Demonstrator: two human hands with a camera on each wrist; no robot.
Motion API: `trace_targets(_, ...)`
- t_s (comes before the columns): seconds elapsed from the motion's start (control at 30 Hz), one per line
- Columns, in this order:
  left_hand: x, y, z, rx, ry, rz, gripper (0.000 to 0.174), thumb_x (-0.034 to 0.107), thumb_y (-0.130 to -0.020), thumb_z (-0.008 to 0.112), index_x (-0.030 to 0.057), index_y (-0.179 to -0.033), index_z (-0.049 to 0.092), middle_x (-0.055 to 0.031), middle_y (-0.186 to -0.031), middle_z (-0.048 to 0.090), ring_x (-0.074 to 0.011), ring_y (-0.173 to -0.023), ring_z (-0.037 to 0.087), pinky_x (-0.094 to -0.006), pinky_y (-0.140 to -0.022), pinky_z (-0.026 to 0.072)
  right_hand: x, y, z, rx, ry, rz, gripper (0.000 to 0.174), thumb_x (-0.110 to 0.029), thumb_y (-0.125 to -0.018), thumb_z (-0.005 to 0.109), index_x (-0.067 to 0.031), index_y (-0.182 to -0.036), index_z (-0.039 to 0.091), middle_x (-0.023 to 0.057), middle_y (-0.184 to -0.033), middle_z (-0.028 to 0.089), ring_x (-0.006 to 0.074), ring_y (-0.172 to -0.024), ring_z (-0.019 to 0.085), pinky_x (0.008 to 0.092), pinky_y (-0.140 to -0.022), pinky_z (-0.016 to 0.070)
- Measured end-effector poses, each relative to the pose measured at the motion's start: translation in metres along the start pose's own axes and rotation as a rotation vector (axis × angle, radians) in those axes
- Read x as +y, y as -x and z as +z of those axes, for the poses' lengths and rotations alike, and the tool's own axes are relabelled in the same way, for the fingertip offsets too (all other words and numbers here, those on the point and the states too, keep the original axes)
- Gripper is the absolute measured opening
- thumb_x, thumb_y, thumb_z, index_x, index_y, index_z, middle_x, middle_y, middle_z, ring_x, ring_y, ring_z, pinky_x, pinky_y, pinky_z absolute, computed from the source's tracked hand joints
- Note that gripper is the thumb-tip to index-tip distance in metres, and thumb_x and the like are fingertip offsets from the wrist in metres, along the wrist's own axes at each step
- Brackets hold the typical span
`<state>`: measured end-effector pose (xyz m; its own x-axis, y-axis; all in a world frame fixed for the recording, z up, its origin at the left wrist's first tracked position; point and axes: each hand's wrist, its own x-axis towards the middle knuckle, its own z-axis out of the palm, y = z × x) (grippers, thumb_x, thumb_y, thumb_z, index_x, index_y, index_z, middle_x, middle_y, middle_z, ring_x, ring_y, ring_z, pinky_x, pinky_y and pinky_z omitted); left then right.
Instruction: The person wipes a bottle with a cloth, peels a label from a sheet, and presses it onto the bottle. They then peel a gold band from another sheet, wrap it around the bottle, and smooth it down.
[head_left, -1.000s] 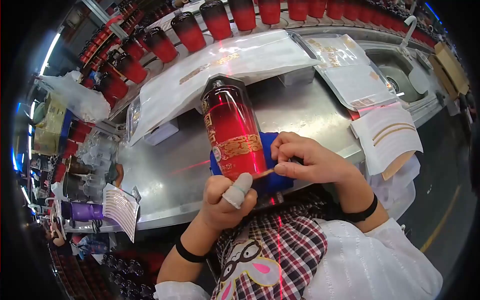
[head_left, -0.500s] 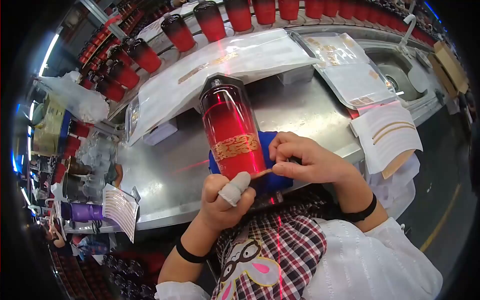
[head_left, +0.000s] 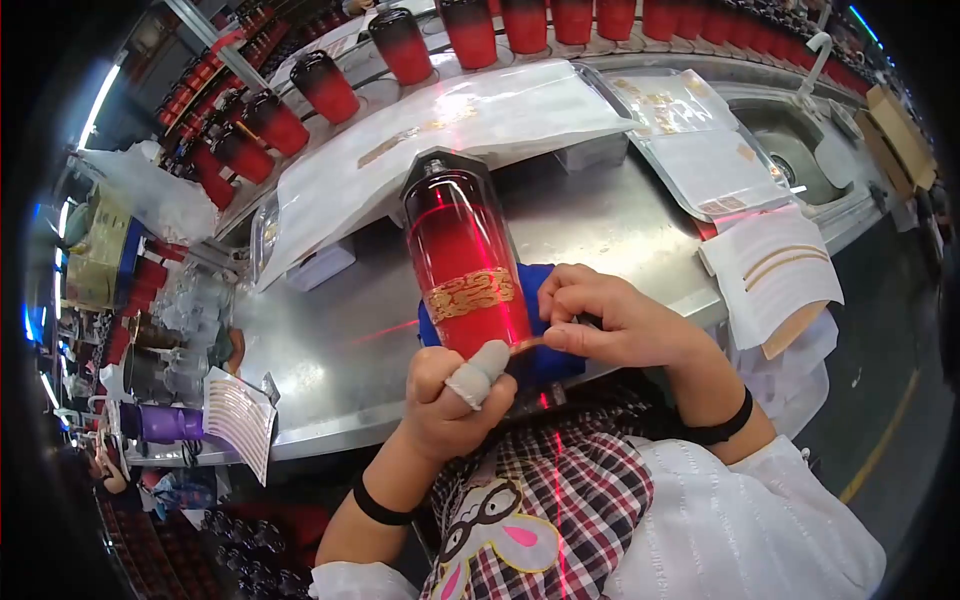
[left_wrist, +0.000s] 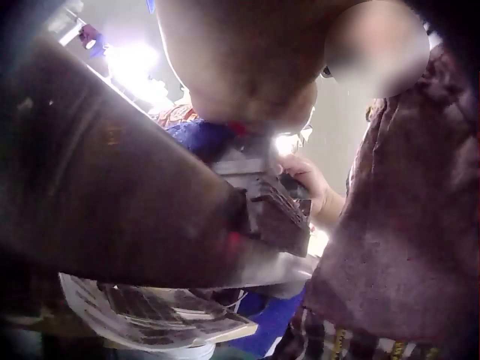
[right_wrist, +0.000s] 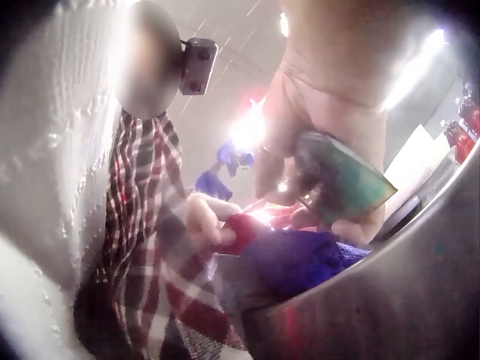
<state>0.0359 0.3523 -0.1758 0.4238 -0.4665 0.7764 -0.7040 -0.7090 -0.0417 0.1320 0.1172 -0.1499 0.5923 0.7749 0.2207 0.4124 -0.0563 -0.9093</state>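
Note:
A red glass bottle (head_left: 465, 240), black toward its neck and banded with gold ornament, lies on its side over a blue cloth (head_left: 560, 368), base toward the person. My left hand (head_left: 445, 415) grips the base end with curled fingers; one digit in a pale finger cot (head_left: 474, 378) presses at the bottom edge. Between thumb and forefinger my right hand (head_left: 630, 325) pinches the end of a thin gold strip (head_left: 526, 345) that runs along that edge. The right wrist view also shows a flat dark-green wedge-shaped piece (right_wrist: 345, 180) held in the right hand.
Behind the bottle, a white sheet with gold decals (head_left: 440, 130) covers a raised tray. Red-and-black bottles (head_left: 400, 45) line the back. At right are a decal tray (head_left: 710, 165), curved strip sheet (head_left: 785, 265) and sink (head_left: 790, 150). Another strip sheet (head_left: 240, 420) is at left.
The bottle has rolled about its long axis; the gold characters and silver emblem have turned out of sight. The back row of bottles has shifted left. Both hands stay nearly in place.

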Motion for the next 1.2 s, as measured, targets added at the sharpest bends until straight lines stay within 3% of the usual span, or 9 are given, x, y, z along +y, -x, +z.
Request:
trace_targets(0.1, -0.002, -0.008, 0.000, -0.031, -0.012, 0.065, 0.024, 0.005, -0.060, 0.075, 0.0151, -0.082, 0.070, -0.0004, -0.117, 0.064, -0.0215, -0.089, 0.050, -0.0352, -0.068, 0.0446, 0.000, -0.001, -0.001, -0.027, -0.004, 0.019, 0.022, -0.021, -0.091, 0.066, -0.0021, -0.082, 0.058, 0.0062, -0.099, 0.053, 0.0179, -0.093, 0.050, 0.0310, -0.082, 0.0415)
trace_targets(0.2, -0.003, -0.007, 0.003, -0.030, -0.021, 0.077, 0.025, 0.005, -0.060, 0.075, 0.0158, -0.082, 0.070, 0.0001, -0.118, 0.064, -0.0213, -0.092, 0.049, -0.0355, -0.070, 0.0443, 0.002, 0.000, 0.002, 0.004, -0.020, 0.015, 0.023, -0.023, -0.090, 0.068, -0.0010, -0.088, 0.061, 0.0088, -0.094, 0.056, 0.0249, -0.094, 0.053, 0.0359, -0.085, 0.0428)
trace_targets(0.3, -0.002, 0.004, 0.002, -0.032, 0.029, -0.020, 0.026, 0.005, -0.059, 0.075, 0.0172, -0.082, 0.070, 0.0003, -0.118, 0.063, -0.0212, -0.093, 0.049, -0.0351, -0.071, 0.0439, 0.001, 0.000, 0.000, -0.003, -0.004, 0.007, 0.023, -0.023, -0.090, 0.068, -0.0012, -0.088, 0.061, 0.0089, -0.094, 0.056, 0.0250, -0.094, 0.053, 0.0361, -0.085, 0.0428)
trace_targets(0.4, 0.003, 0.013, 0.003, 0.008, 0.047, -0.151, 0.026, 0.007, -0.059, 0.075, 0.0176, -0.083, 0.070, -0.0001, -0.120, 0.063, -0.0214, -0.094, 0.049, -0.0348, -0.071, 0.0436, 0.003, 0.000, 0.001, -0.004, 0.020, -0.001, 0.023, -0.021, -0.091, 0.067, -0.0016, -0.084, 0.058, 0.0065, -0.098, 0.054, 0.0184, -0.093, 0.050, 0.0312, -0.082, 0.0420)
trace_targets(0.6, -0.002, -0.004, 0.002, -0.014, -0.028, 0.053, 0.023, 0.008, -0.055, 0.074, 0.0139, -0.076, 0.067, -0.0013, -0.120, 0.062, -0.0244, -0.094, 0.049, -0.0367, -0.069, 0.0421, 0.002, -0.002, 0.001, -0.017, 0.011, 0.000, 0.023, -0.020, -0.090, 0.068, -0.0014, -0.084, 0.058, 0.0067, -0.098, 0.054, 0.0186, -0.094, 0.050, 0.0318, -0.083, 0.0419)
trace_targets(0.7, -0.003, -0.005, 0.004, -0.011, -0.016, 0.077, 0.021, 0.008, -0.056, 0.074, 0.0141, -0.075, 0.066, -0.0026, -0.121, 0.062, -0.0240, -0.092, 0.050, -0.0364, -0.069, 0.0422, 0.002, -0.001, 0.002, 0.003, 0.020, -0.006, 0.022, -0.023, -0.090, 0.067, -0.0012, -0.088, 0.062, 0.0092, -0.093, 0.057, 0.0264, -0.095, 0.054, 0.0373, -0.086, 0.0430)
trace_targets(0.9, 0.003, 0.001, -0.003, 0.004, 0.058, -0.114, 0.023, 0.004, -0.060, 0.075, 0.0132, -0.080, 0.069, -0.0027, -0.117, 0.063, -0.0220, -0.088, 0.052, -0.0348, -0.069, 0.0441, 0.000, -0.001, 0.002, 0.003, 0.031, 0.002, 0.023, -0.023, -0.090, 0.067, -0.0015, -0.088, 0.061, 0.0094, -0.094, 0.057, 0.0265, -0.095, 0.053, 0.0374, -0.086, 0.0430)
trace_targets(1.1, 0.000, 0.001, 0.001, -0.023, 0.054, -0.073, 0.023, 0.004, -0.061, 0.075, 0.0140, -0.081, 0.070, -0.0021, -0.118, 0.063, -0.0219, -0.089, 0.052, -0.0355, -0.069, 0.0442, 0.001, -0.001, 0.003, 0.005, 0.025, 0.011, 0.023, -0.024, -0.090, 0.067, -0.0016, -0.088, 0.061, 0.0092, -0.094, 0.056, 0.0272, -0.096, 0.053, 0.0381, -0.086, 0.0432)
trace_targets(1.2, -0.004, -0.003, 0.004, -0.004, 0.023, 0.045, 0.022, 0.008, -0.056, 0.075, 0.0128, -0.076, 0.067, -0.0029, -0.115, 0.062, -0.0247, -0.088, 0.051, -0.0369, -0.070, 0.0421, 0.001, -0.002, 0.002, -0.007, 0.048, 0.003, 0.023, -0.024, -0.090, 0.067, -0.0017, -0.088, 0.061, 0.0090, -0.094, 0.056, 0.0270, -0.096, 0.053, 0.0381, -0.086, 0.0431)
